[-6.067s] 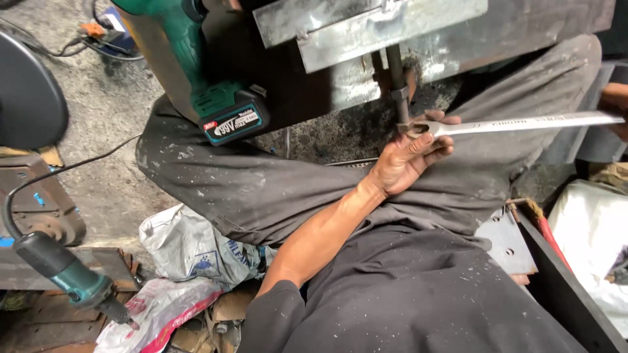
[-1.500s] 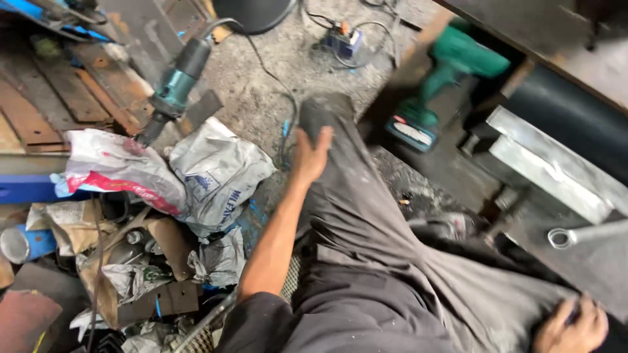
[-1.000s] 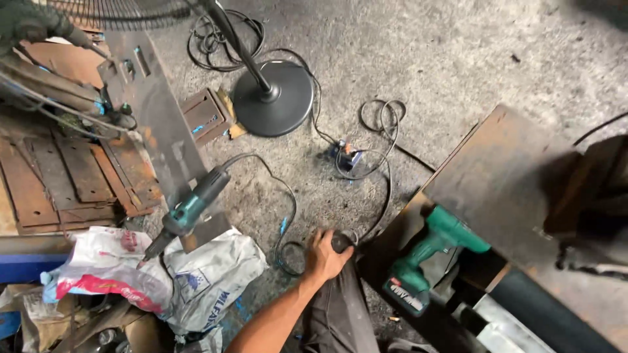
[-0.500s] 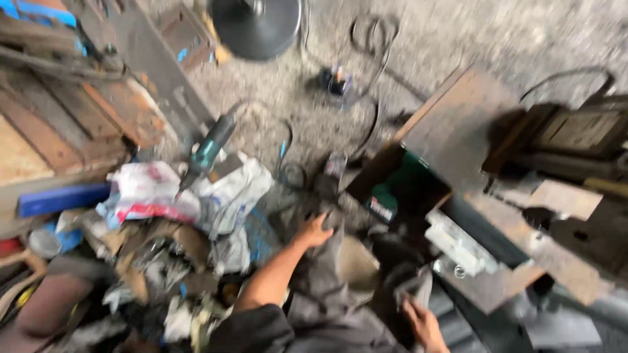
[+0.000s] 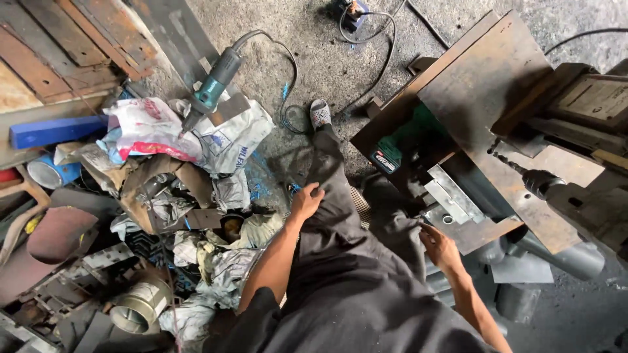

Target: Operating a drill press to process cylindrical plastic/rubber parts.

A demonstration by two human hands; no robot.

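My left hand (image 5: pixel 306 200) is flat on my own left thigh (image 5: pixel 330 196), fingers spread over the dark grey trouser cloth, clasping nothing. That leg stretches away from me toward the concrete floor (image 5: pixel 314 59), ending in a patterned sandal (image 5: pixel 320 112). My right hand (image 5: pixel 439 247) sits low on the other side, fingers loosely curled at the edge of a bright metal bracket (image 5: pixel 451 196) with a round hole in it; I can't tell whether the fingertips actually pinch the plate or only rest against it.

Just past the bracket I see a green cordless drill (image 5: pixel 399 147) tucked under a big rusty steel plate (image 5: pixel 487 98), its dark battery end facing me. To the right a drill chuck with a twist bit (image 5: pixel 523 175) points across that plate, part of a heavier machine (image 5: pixel 589 131) at the frame edge. Grey pipe sections (image 5: pixel 569 258) lie below it.

Over on my left, a teal corded grinder (image 5: pixel 209 91) lies on crumpled plastic sacks (image 5: pixel 196 137), its cable looping off across the floor to a small power block (image 5: pixel 350 10). Nearer me there's torn cardboard, rags and a shiny metal duct ring (image 5: pixel 134 314). A blue bar (image 5: pixel 55 129) and rusty planks (image 5: pixel 59 46) fill the upper left corner.
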